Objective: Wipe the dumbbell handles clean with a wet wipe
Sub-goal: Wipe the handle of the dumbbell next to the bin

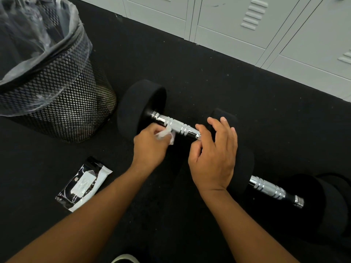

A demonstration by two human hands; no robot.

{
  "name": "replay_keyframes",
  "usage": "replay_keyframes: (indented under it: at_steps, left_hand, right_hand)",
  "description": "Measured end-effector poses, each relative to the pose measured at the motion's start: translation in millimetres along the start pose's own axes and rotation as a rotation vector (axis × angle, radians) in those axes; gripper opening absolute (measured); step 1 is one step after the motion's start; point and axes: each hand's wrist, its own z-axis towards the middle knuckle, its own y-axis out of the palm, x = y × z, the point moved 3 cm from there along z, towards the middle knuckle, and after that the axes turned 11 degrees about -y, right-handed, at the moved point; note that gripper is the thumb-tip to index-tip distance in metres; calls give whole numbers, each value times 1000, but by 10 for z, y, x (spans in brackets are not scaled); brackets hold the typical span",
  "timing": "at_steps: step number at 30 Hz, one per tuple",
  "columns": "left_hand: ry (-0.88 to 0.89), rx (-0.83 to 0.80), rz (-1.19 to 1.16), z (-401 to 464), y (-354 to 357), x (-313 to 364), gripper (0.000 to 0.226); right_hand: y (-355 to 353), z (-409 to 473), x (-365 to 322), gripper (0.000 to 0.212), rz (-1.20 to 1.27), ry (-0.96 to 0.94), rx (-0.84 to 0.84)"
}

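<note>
Chrome handle [175,126] is getting rubbed w/ wipe [164,134] bunched in left hand [151,144], right hand [213,149] loose-fingered steadying weight beside it; should rotate bar.

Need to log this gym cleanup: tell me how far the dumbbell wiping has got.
Done: a wet wipe is out of the wipe pack. In hand: the left hand presses it against the near dumbbell's handle while the right hand steadies the weight. Left: the second dumbbell's handle lies untouched; whether it is clean cannot be told.

A single head-worn wide-angle camera looks steeply down and forward, close over both forearms, onto dark floor [190,73] beside grey lockers [247,25].
</note>
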Motion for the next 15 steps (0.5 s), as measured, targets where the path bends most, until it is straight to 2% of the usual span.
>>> replay_keyframes:
  at_steps: [3, 5, 7, 11, 15]
  left_hand:
    - [-533, -117, -731, -72, 126, -177, 20]
    - [-671, -153, -887, -29, 183, -152, 24]
    - [-638, -202, -889, 57, 213, -17, 20]
    - [-587, -256, -908, 125, 299, 235, 25]
    - [-517, -459, -714, -153, 451, 201, 30]
  right_hand:
    - [-1, -6, -8, 33, 7, 6, 9]
    - [1, -8, -12, 33, 8, 6, 10]
    - [-2, -8, -8, 33, 10, 5, 5]
    - [-4, 2, -6, 33, 22, 4, 6]
    - [-1, 11, -3, 34, 24, 9, 15]
